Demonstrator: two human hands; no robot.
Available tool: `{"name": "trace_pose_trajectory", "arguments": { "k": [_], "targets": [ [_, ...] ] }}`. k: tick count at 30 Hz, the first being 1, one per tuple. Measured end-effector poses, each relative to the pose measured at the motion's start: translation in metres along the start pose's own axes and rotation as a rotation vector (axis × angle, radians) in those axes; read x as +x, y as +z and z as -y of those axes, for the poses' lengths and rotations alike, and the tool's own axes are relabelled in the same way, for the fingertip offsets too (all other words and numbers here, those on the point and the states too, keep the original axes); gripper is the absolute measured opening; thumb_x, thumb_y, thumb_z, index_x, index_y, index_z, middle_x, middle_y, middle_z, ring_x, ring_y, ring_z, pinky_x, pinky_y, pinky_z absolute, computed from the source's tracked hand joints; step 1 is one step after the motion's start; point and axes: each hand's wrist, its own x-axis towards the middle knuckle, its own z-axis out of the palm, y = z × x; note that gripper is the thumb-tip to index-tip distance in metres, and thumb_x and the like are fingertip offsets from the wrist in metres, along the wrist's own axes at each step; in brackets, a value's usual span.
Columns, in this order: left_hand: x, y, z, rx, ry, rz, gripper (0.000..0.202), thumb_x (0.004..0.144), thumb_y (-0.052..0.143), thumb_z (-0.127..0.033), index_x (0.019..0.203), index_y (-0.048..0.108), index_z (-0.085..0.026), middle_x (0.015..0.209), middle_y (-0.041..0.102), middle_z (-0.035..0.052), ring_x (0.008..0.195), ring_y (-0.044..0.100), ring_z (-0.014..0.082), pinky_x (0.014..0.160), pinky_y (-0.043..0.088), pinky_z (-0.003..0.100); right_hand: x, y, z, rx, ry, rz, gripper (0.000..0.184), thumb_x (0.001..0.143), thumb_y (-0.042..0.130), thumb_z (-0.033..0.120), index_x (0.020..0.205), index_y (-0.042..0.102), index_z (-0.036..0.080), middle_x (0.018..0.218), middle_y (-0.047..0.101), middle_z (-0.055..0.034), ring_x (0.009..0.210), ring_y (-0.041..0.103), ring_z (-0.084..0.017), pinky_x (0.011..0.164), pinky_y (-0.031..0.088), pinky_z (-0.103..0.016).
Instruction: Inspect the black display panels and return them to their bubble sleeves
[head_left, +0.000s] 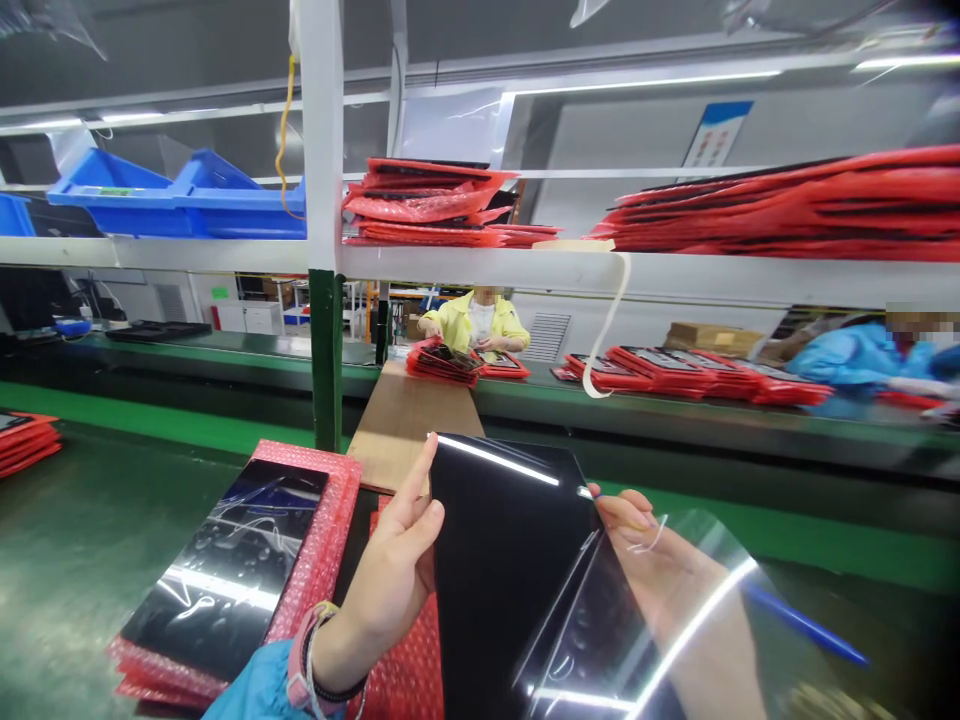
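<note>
A glossy black screen panel (495, 560) is held up, tilted, in front of me. My left hand (401, 565) grips its left edge, index finger along the upper corner and thumb at the side. At the upper right corner, my right hand (645, 540) pinches a clear plastic film (712, 620), which curves away from the panel's lower right part and lies across my view of the hand. A blue pen-like stick (814, 627) sticks out behind that hand; how it is held is partly hidden by the film.
Left, another black panel (232, 560) lies on pink bubble-wrap sleeves (330, 540). Red bubble wrap (409, 650) sits below my hands. A shelf (465, 262) overhead carries red packs (787, 210) and blue bins (187, 200). A brown board (412, 420) reaches toward a person in yellow (476, 322).
</note>
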Motion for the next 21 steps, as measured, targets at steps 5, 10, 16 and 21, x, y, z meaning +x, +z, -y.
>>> {"name": "trace_pose_trajectory", "arguments": {
  "k": [5, 10, 16, 21],
  "targets": [
    [0.000, 0.000, 0.000, -0.053, 0.010, -0.005, 0.045, 0.081, 0.072, -0.019, 0.122, 0.069, -0.037, 0.070, 0.063, -0.0050, 0.056, 0.049, 0.0064, 0.066, 0.047, 0.016, 0.018, -0.015, 0.001, 0.044, 0.086, 0.032, 0.035, 0.044, 0.058, 0.009, 0.071, 0.042, 0.027, 0.064, 0.043, 0.0074, 0.082, 0.065, -0.017, 0.080, 0.060, -0.031],
    [0.001, 0.000, 0.002, -0.001, 0.078, -0.025, 0.037, 0.083, 0.069, -0.020, 0.117, 0.073, -0.034, 0.098, 0.072, -0.0014, 0.072, 0.056, 0.0094, 0.077, 0.046, 0.018, 0.012, -0.009, 0.001, 0.091, 0.110, -0.010, 0.034, 0.044, 0.052, 0.006, 0.069, 0.041, 0.026, 0.063, 0.040, 0.0071, 0.073, 0.065, -0.013, 0.073, 0.061, -0.023],
    [0.001, -0.001, 0.003, -0.011, 0.031, -0.056, 0.041, 0.079, 0.074, -0.022, 0.118, 0.072, -0.034, 0.061, 0.061, -0.0056, 0.062, 0.054, 0.0097, 0.071, 0.047, 0.019, 0.003, 0.006, 0.000, 0.083, 0.081, -0.095, 0.033, 0.043, 0.051, 0.004, 0.069, 0.046, 0.024, 0.065, 0.042, 0.0051, 0.074, 0.065, -0.012, 0.062, 0.061, -0.017],
    [0.000, -0.001, 0.002, -0.030, 0.047, 0.007, 0.035, 0.084, 0.068, -0.024, 0.118, 0.072, -0.033, 0.112, 0.075, -0.0024, 0.120, 0.058, 0.0181, 0.112, 0.031, 0.027, 0.003, 0.004, -0.004, 0.041, 0.021, -0.080, 0.028, 0.044, 0.053, 0.007, 0.067, 0.049, 0.023, 0.068, 0.044, 0.0031, 0.077, 0.064, -0.013, 0.066, 0.061, -0.018]
  ]
}}
